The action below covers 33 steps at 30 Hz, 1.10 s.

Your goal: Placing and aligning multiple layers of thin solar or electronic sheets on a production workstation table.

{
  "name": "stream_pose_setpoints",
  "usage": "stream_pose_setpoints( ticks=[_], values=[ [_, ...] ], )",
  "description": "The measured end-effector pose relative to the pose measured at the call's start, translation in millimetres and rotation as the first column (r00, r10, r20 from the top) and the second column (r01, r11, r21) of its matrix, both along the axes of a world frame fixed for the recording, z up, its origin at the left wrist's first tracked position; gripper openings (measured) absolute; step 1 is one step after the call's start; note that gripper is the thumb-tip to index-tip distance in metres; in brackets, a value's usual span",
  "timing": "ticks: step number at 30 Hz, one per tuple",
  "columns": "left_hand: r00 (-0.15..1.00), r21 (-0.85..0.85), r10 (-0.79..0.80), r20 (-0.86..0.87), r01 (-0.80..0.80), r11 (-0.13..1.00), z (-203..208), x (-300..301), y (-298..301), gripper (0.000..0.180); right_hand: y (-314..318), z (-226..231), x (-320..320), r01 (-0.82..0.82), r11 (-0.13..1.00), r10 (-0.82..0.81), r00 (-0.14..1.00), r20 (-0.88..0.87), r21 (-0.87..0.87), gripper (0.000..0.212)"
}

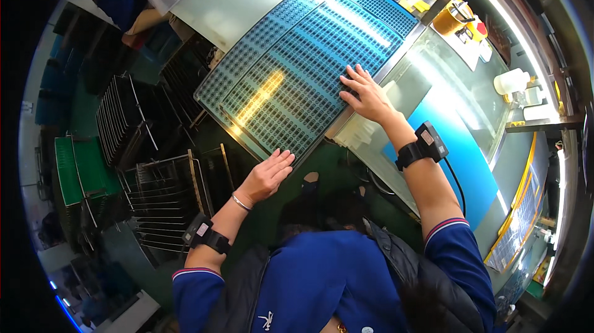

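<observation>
Blue shirt (334, 271): nearest the camera, below the near corner of the patterned blue panel (297, 73), with a dark jacket (232, 299) around it.
Panel: lies face up, its far part beside the grey desk (241, 17); its near end juts out above the dark floor, and what bears it underneath is hidden.
Left hand (269, 173): at the panel's near corner, fingers side by side and stretched over the edge; whether the thumb pinches from below, I cannot tell.
Right hand (370, 103): on the panel's right edge, fingers spread, tips resting on the surface.
Glass-topped desk (424, 79): right of the panel, carrying a smooth blue sheet (445, 141).
Wire rack (164, 200): left of the panel's near corner, at a lower level.
Black cable (459, 187): right of the panel, running from the right wrist unit (429, 142).
Tipping risk: the panel's near end could drop if its support is short and the left hand lets go.
Corner risk: swinging the panel leftward and down might knock its edge on the rack.
Surface risk: sliding fingertips, or the loose cable dragging across, could scuff or smear the patterned face.
Glare risk: bright reflections on the panel may hide a flaw beneath them.
</observation>
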State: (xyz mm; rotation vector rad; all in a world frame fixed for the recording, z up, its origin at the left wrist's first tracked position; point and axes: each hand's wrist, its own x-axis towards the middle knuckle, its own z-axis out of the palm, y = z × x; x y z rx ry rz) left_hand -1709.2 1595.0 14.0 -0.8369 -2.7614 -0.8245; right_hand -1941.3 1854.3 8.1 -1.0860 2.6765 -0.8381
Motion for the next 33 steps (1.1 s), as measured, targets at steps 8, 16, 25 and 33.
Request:
stream_pose_setpoints(
  ticks=[8,16,25,33],
  values=[
    [0.939,0.368,0.34,0.044,-0.332,0.869,-4.3,-8.3,-0.8,0.011,5.5,32.8,0.6,-0.248,0.938,0.244,0.969,0.044,0.243,0.073],
    [0.927,0.254,-0.109,-0.359,0.21,0.944,51.7,-44.4,45.8,0.023,-19.8,35.5,-9.6,-0.23,0.908,0.179,0.969,0.173,0.349,0.024],
    [0.892,-0.379,0.439,-0.111,-0.446,0.811,-10.4,-118.0,62.2,0.044,-15.4,275.7,-8.7,-0.106,0.802,-0.234,0.85,-0.472,-0.588,0.018],
    [0.627,0.67,-0.284,0.725,-0.547,0.502,2.3,-123.4,75.0,0.056,103.7,74.2,204.7,0.376,0.85,-0.513,0.748,-0.421,-0.369,0.037]
  ],
)
